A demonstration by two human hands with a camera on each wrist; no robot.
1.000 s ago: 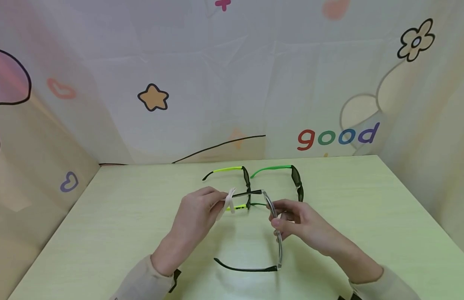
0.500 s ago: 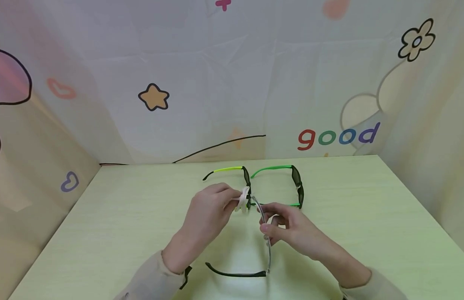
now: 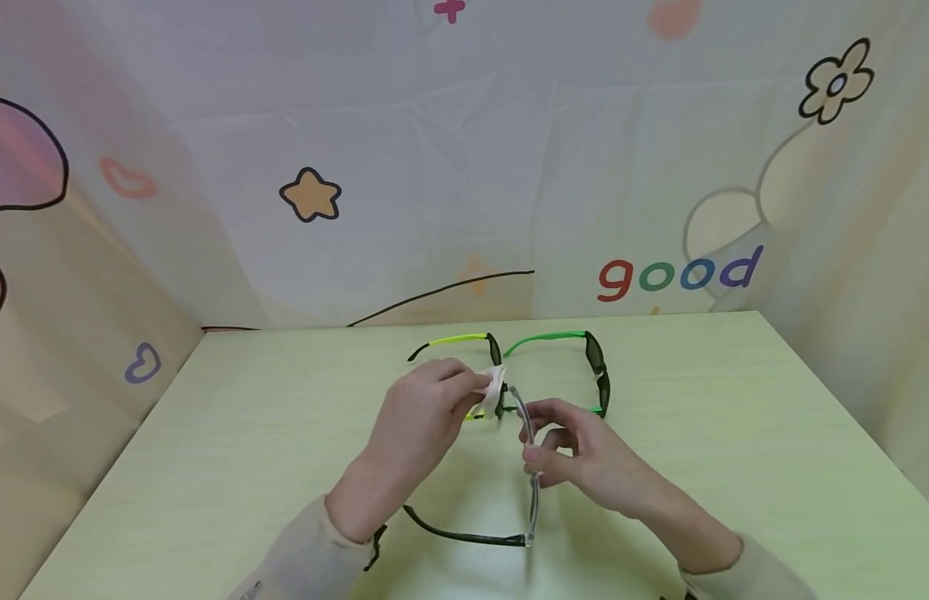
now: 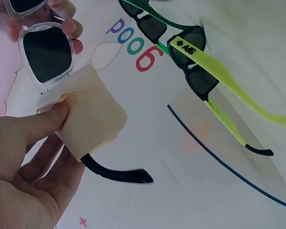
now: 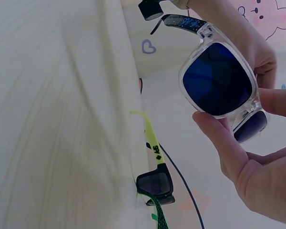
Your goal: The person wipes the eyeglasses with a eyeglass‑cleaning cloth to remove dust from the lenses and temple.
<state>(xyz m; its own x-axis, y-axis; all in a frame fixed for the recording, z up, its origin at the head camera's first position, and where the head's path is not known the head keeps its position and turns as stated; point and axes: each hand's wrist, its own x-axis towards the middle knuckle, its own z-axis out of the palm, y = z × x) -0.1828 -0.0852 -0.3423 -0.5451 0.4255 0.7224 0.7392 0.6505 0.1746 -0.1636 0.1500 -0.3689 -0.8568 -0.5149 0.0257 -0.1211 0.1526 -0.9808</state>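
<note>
Clear-framed sunglasses [image 3: 534,510] with black temples and dark lenses are held up over the near part of the table. My right hand [image 3: 595,462] pinches the frame near the bridge between thumb and fingers; the right wrist view shows a blue-black lens [image 5: 218,80] beside the thumb. My left hand [image 3: 415,425] pinches a folded pale cloth [image 4: 95,114] around the far temple, close to the hinge. In the left wrist view the black temple tip [image 4: 119,171] sticks out below the cloth. The near temple [image 3: 471,537] extends to the left, unfolded.
Yellow-and-black sunglasses [image 3: 460,338] lie open behind the hands, partly hidden by the left hand and cloth. Green-and-black sunglasses [image 3: 595,358] lie open to their right. A printed curtain [image 3: 434,183] stands behind and beside the pale table [image 3: 209,467].
The left hand and cloth have moved right along the far temple towards the hinge. The right hand has brought the clear-framed sunglasses somewhat left. The other two pairs stay put.
</note>
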